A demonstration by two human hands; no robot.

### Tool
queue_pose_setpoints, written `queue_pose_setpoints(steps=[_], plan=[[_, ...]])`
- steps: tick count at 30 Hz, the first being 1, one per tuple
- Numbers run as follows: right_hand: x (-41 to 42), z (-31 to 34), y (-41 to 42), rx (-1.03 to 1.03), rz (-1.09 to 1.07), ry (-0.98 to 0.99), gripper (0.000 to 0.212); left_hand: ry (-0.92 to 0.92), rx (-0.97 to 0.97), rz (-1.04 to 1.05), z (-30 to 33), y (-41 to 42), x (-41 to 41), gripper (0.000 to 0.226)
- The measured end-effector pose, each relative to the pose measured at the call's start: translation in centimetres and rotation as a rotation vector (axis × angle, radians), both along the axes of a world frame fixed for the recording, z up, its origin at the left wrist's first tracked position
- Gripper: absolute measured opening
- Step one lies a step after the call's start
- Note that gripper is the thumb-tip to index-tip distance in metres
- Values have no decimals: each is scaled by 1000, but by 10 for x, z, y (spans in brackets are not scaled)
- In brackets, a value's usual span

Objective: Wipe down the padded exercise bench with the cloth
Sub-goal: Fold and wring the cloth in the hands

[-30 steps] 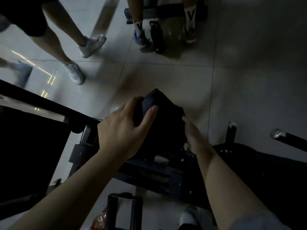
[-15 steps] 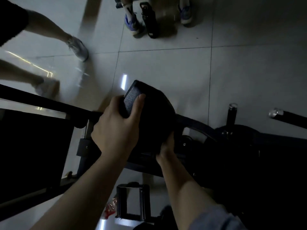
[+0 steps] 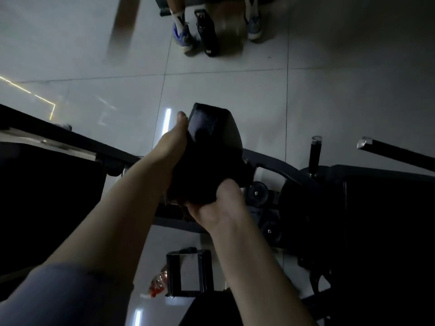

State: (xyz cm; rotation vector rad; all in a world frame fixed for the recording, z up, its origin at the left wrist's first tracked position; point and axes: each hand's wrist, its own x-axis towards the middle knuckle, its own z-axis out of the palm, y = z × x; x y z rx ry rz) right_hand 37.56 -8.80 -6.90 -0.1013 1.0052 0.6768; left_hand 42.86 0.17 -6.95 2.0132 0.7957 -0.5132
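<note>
Honestly the big risk here is the dim light: the bench pad [image 3: 211, 128] and cloth [image 3: 200, 184] are both dark, so spots could get missed. The pad sits mid-frame above the frame [image 3: 277, 170]. Left hand [image 3: 171, 142] lies flat along its left side, right hand [image 3: 221, 208] clamps the cloth underneath.

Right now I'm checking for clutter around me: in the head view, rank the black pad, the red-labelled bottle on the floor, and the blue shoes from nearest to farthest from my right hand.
From the right hand:
1. Black pad, touching, just above the hand.
2. Red-labelled bottle, on the floor below and left.
3. Blue shoes, far off at the top of the view.
</note>
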Motion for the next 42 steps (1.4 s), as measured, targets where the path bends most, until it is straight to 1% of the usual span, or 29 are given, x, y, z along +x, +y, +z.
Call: queue_pose_setpoints(steps=[1,3,5,6,8,9,10,12,13,15,16,17,18,19,20,21,23,25,26,28,29,30,32,34,35,36,39,41,42], plan=[[1,5,-2,-22,-8,-12,34,-14,-98,44,6,5,1,60],[2,15,-10,15,-21,-58,32,43,-277,0,20,13,-3,61],[9,14,-11,-10,-4,-54,30,26,-424,2,32,11,-7,60],[11,7,-7,-25,17,-60,31,12,-455,3,36,8,-9,59],[10,-10,0,-57,63,-42,36,-18,-358,44,21,13,-4,56],[8,-23,5,-134,117,-41,41,-43,-337,53,17,17,-2,57],[7,-37,8,-115,100,-62,45,-50,-327,60,13,19,-2,58],[3,-60,12,-263,88,-36,43,-25,-324,42,10,12,-8,61],[0,-64,18,-334,75,-72,42,3,-344,34,14,8,-10,64],[-10,-58,27,-507,9,-178,48,-14,-278,14,11,6,-12,61],[-21,-52,34,-595,-12,-275,58,-46,-240,5,13,4,-14,57],[-29,-41,41,-715,-39,-377,65,-30,-234,-11,17,3,-15,55],[-33,-25,43,-817,-77,-556,65,-8,-294,-7,18,6,-16,57],[-31,-8,43,-1004,-39,-780,59,11,-369,5,17,10,-19,55],[-22,-2,43,-1185,37,-991,53,-3,-407,21,18,14,-21,46],[-8,0,42,-1338,150,-1126,51,-38,-427,25,20,14,-23,36],[23,1,37,-1525,333,-1159,57,-75,-422,46,21,12,-23,30],[41,-12,32,-1621,360,-1234,56,-94,-351,22,21,3,-18,30],[49,-20,26,-1594,343,-1264,55,-120,-295,-29,21,2,-17,30],[61,-38,10,-1331,273,-1246,51,-176,-190,-110,17,2,-20,45],[66,-49,4,-1188,256,-1186,51,-161,-181,-117,15,-1,-19,55],[69,-57,-1,-1069,259,-1118,54,-129,-227,-97,15,-1,-19,61],[62,-82,-10,-952,311,-949,57,-90,-308,-45,17,2,-25,67],[47,-110,-14,-836,399,-746,44,-89,-249,-57,15,2,-31,71],[39,-123,-15,-774,452,-654,43,-103,-204,-72,14,1,-33,73],[36,-132,-18,-721,491,-557,43,-111,-181,-79,12,1,-35,75],[35,-145,-22,-579,434,-325,42,-122,-211,-78,10,3,-35,73],[34,-140,-14,-626,378,-312,43,-150,-201,-91,9,4,-36,71],[32,-136,-10,-690,343,-378,42,-164,-200,-102,8,4,-36,71]])
